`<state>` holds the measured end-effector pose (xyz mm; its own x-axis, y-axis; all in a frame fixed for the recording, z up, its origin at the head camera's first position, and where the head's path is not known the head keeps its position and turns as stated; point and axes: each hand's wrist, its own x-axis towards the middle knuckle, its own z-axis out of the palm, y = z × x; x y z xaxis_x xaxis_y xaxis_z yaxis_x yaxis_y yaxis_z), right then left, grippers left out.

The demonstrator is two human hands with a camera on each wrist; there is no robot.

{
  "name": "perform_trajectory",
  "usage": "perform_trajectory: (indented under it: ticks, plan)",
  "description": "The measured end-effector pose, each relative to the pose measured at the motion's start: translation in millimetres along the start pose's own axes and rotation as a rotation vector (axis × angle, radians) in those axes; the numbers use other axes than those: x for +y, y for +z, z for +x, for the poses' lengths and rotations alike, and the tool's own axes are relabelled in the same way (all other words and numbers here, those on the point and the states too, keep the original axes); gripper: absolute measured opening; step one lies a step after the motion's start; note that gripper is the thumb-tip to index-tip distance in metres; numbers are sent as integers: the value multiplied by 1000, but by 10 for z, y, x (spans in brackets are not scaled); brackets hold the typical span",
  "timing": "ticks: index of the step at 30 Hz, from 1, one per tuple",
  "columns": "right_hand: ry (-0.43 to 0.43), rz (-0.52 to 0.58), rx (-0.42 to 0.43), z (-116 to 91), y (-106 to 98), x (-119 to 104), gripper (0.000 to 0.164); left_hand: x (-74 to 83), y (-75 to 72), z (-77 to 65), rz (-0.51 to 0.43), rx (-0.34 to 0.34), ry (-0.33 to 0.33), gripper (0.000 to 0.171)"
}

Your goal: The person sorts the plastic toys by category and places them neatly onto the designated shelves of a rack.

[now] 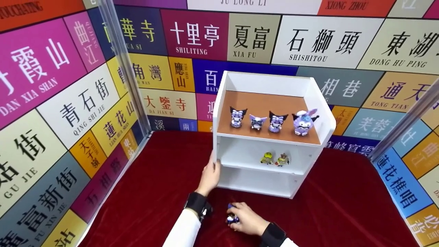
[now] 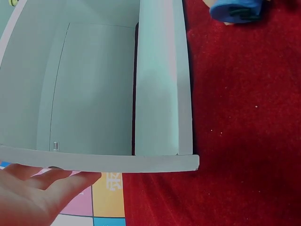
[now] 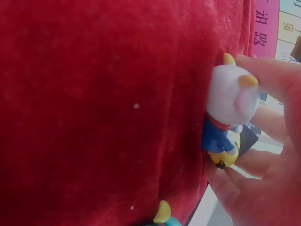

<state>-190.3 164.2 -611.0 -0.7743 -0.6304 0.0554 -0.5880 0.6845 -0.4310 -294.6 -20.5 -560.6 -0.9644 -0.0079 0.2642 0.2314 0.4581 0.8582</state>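
My left hand (image 1: 210, 175) rests on the outer left side of a small white shelf unit (image 1: 254, 137), close to its front edge. In the left wrist view, its fingers (image 2: 77, 183) lie stretched along the outside of the panel. Low over the red cloth, my right hand (image 1: 250, 219) grips a small figurine (image 1: 232, 218). The right wrist view shows this figurine with a white head (image 3: 233, 92), yellow horns and a blue garment above a yellow part. The fingers curl round its far side and hide some of it.
Several purple-and-black figurines (image 1: 275, 122) stand on the brown top board (image 1: 265, 99). Two small yellow-and-brown figurines (image 1: 274, 159) occupy the middle tier. A yellow-horned thing (image 3: 162, 213) peeks in at the right wrist view's lower edge. Lettered panels (image 1: 192, 34) surround the red cloth (image 1: 164, 164).
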Motion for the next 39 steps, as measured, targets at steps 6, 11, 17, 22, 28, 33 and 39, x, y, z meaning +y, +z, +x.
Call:
perform_trajectory:
  ticks: [6, 11, 17, 22, 28, 33, 39]
  plan:
    - [-23, 45, 38, 17, -20, 53, 54, -13, -3, -16, -11, -13, -3, 56]
    - [-18, 148, 200, 29, -74, 138, 46, -7, -6, -12, -13, -10, -9, 56]
    - [18, 291, 375, 26, -159, 197, 25, 1, -4, -5, -15, -1, -7, 56]
    - [31, 353, 445, 24, -217, 193, 23, -23, 8, 5, -12, -8, 3, 56]
    - [67, 445, 468, 15, -299, 170, 26, -20, 7, 5, -21, -16, 3, 56]
    - [76, 533, 448, 5, -358, 152, 41, -4, 0, -1, -28, 3, 1, 56]
    - [136, 628, 453, -2, -387, 94, 32, -1, -1, -10, -20, 8, -9, 56]
